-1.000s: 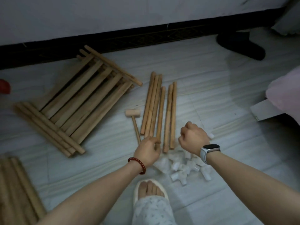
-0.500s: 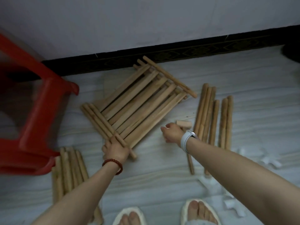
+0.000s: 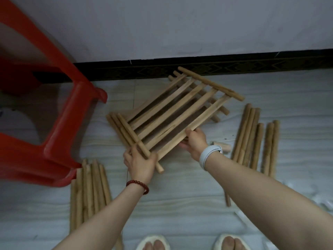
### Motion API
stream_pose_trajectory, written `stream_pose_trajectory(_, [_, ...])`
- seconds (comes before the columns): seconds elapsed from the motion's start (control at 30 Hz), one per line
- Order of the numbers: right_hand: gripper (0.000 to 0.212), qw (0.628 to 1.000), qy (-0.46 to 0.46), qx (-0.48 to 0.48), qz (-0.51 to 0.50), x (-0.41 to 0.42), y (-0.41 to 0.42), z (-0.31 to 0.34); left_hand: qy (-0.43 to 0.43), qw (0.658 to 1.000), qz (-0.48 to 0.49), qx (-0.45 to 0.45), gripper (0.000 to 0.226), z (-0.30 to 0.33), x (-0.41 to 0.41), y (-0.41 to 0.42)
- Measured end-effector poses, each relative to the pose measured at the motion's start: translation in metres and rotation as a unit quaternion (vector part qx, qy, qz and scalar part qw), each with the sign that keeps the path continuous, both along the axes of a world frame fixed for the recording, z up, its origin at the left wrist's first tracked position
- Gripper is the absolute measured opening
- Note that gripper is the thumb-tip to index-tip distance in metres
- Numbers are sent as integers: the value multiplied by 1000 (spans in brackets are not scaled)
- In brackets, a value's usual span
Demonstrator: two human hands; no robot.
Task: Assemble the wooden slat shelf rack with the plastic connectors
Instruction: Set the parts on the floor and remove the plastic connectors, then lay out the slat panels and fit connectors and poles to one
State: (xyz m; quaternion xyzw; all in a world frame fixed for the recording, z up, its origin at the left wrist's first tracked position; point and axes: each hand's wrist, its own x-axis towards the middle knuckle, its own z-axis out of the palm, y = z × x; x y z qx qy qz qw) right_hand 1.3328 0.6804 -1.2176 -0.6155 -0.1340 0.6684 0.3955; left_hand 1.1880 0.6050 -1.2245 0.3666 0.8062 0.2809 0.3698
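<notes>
Left hand (image 3: 139, 164) grips slat panel (image 3: 173, 112) beside red stool (image 3: 59, 127).

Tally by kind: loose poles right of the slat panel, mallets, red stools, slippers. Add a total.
Loose poles right of the slat panel: 6
Mallet: 1
Red stool: 1
Slippers: 2
Total: 10
</notes>
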Motion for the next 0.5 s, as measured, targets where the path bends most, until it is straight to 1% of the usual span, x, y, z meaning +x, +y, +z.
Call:
stream_pose_trajectory(0.03, [30, 1000, -1, 9, -4, 1, 2, 7, -49, 998, 30, 7, 73, 6, 2, 4])
stream_pose_trajectory(0.1, [26, 1000, 14, 17, -4, 4, 4, 21, -124, 987, 104, -11, 71, 20, 2, 15])
stream_pose_trajectory(0.13, [24, 999, 29, 20, 2, 4, 3, 27, -174, 975, 140, -15, 64, 25, 2, 21])
stream_pose_trajectory(0.17, [22, 999, 45, 24, 9, 4, 1, 34, -227, 960, 164, -18, 52, 33, 3, 25])
stream_pose_trajectory(0.2, [23, 998, 58, 30, 14, 5, -2, 40, -271, 948, 167, -9, 39, 39, 2, 28])
stream_pose_trajectory(0.23, [23, 997, 68, 37, 14, 6, -4, 45, -302, 940, 156, 10, 36, 45, 0, 29])
stream_pose_trajectory(0.33, [25, 994, 94, 58, 3, 16, -13, 66, -377, 920, 89, 64, 38, 63, -1, 25])
stream_pose_trajectory(0.4, [24, 992, 106, 75, 6, 25, -26, 81, -421, 899, 83, 93, 35, 82, 2, 15])
stream_pose_trajectory(0.43, [22, 990, 112, 82, 14, 30, -33, 88, -434, 890, 92, 108, 29, 90, 5, 10])
stream_pose_trajectory(0.5, [17, 988, 110, 97, 39, 37, -49, 102, -434, 885, 108, 132, 9, 107, 14, -2])
